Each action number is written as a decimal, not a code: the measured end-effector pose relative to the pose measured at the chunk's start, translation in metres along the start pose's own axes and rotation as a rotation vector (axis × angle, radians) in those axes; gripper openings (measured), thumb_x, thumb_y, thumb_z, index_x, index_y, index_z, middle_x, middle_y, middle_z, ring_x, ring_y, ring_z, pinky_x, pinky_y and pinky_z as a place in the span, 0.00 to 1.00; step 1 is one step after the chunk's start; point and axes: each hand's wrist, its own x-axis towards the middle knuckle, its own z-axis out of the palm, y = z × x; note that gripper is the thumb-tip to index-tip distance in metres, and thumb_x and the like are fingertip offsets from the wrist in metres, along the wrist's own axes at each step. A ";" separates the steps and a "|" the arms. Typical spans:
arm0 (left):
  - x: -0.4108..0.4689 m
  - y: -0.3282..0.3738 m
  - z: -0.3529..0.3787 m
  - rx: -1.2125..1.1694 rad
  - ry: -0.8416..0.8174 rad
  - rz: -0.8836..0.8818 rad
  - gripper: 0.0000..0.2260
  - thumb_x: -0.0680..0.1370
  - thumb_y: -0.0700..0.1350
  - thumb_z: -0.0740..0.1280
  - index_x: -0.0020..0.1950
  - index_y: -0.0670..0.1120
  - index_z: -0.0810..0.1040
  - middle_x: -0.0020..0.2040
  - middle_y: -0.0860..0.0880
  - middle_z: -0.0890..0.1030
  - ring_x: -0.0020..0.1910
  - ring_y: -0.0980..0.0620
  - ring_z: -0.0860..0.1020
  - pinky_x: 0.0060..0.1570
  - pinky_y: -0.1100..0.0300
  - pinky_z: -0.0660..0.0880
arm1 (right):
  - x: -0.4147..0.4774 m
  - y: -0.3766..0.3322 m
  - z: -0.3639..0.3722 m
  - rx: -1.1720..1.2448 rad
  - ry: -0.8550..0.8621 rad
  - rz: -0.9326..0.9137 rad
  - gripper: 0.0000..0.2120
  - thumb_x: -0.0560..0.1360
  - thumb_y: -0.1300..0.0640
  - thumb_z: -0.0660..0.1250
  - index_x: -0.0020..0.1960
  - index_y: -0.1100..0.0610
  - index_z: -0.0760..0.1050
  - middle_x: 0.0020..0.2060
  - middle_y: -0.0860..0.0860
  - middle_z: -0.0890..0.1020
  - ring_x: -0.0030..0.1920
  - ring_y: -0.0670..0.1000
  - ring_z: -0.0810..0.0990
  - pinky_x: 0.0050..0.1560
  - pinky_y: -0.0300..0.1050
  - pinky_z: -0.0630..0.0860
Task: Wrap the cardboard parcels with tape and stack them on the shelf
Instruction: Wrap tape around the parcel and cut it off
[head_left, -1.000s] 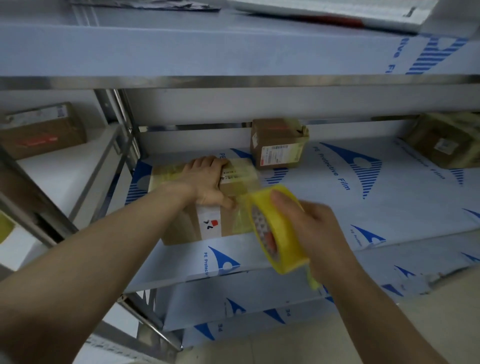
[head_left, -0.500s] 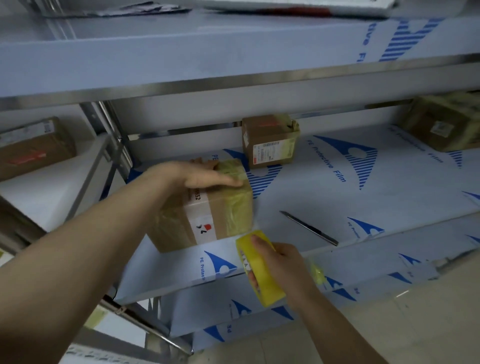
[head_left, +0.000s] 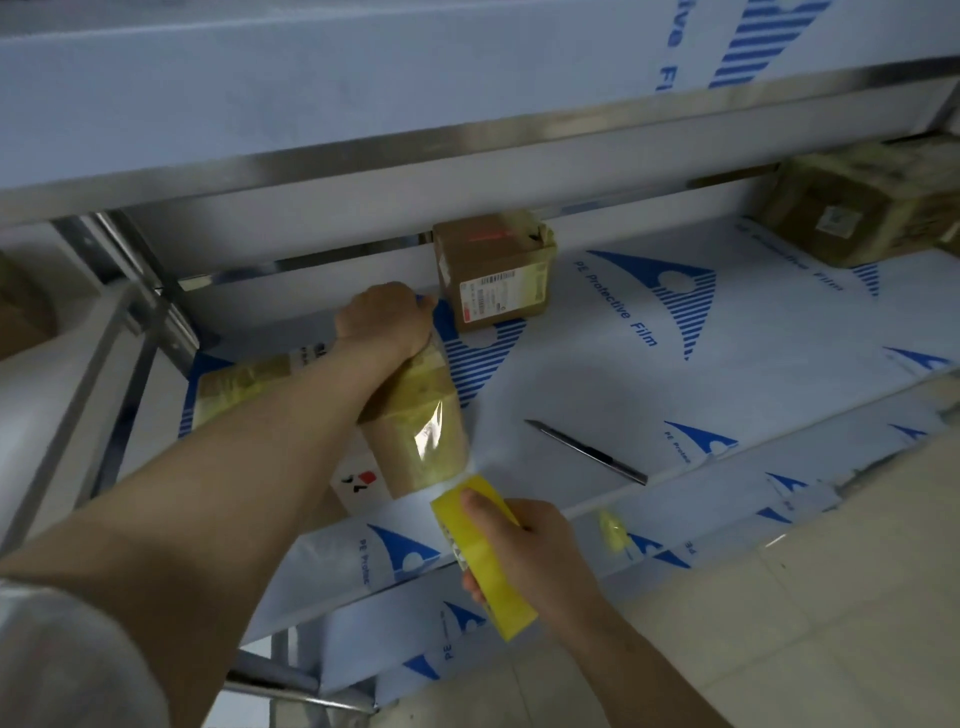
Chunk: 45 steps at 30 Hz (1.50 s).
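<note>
The left hand (head_left: 384, 322) is gripping the far end of a cardboard parcel (head_left: 415, 431), now tipped up at the front edge of the shelf (head_left: 675, 395). The right hand (head_left: 540, 556) is clutching the tape roll (head_left: 485, 561), now lowered below that edge, stretching tape over the parcel; wrapping seems midway.

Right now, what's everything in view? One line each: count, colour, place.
parcel being taped: 1, brown, yellowish tape, front left of shelf
back parcel: 1, brown, white label, shelf rear
right parcel: 1, brown, taped, far right rear
left parcel: 1, brown, neighbouring shelf at left, blurred
tape roll: 1, yellow, strip runs to the parcel being taped
knife: 1, dark and silvery, flat on shelf, right of that parcel
tape scrap: 1, yellow, shelf front edge
shelf: 1, steel, white film with blue print
floor: beige tiles, lower right
left hand: grips parcel's far end
right hand: grips tape roll
</note>
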 end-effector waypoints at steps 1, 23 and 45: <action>0.003 -0.002 0.002 -0.054 -0.027 -0.015 0.21 0.81 0.60 0.53 0.39 0.46 0.71 0.39 0.48 0.74 0.34 0.52 0.69 0.31 0.59 0.63 | 0.000 0.000 0.000 -0.009 0.004 0.001 0.22 0.75 0.42 0.64 0.31 0.56 0.76 0.25 0.53 0.81 0.27 0.49 0.79 0.37 0.46 0.79; -0.090 0.014 0.003 0.262 0.094 0.214 0.49 0.69 0.74 0.35 0.75 0.39 0.58 0.71 0.35 0.65 0.71 0.38 0.62 0.70 0.43 0.58 | 0.006 -0.014 0.002 0.018 -0.052 0.068 0.22 0.74 0.44 0.65 0.38 0.63 0.75 0.25 0.58 0.80 0.23 0.51 0.77 0.30 0.40 0.74; -0.024 0.009 -0.014 0.123 0.094 0.076 0.35 0.74 0.71 0.40 0.31 0.47 0.72 0.29 0.48 0.72 0.28 0.51 0.68 0.37 0.57 0.64 | 0.008 -0.016 0.003 0.028 -0.047 0.081 0.22 0.74 0.44 0.65 0.34 0.62 0.75 0.25 0.57 0.80 0.23 0.51 0.77 0.32 0.41 0.75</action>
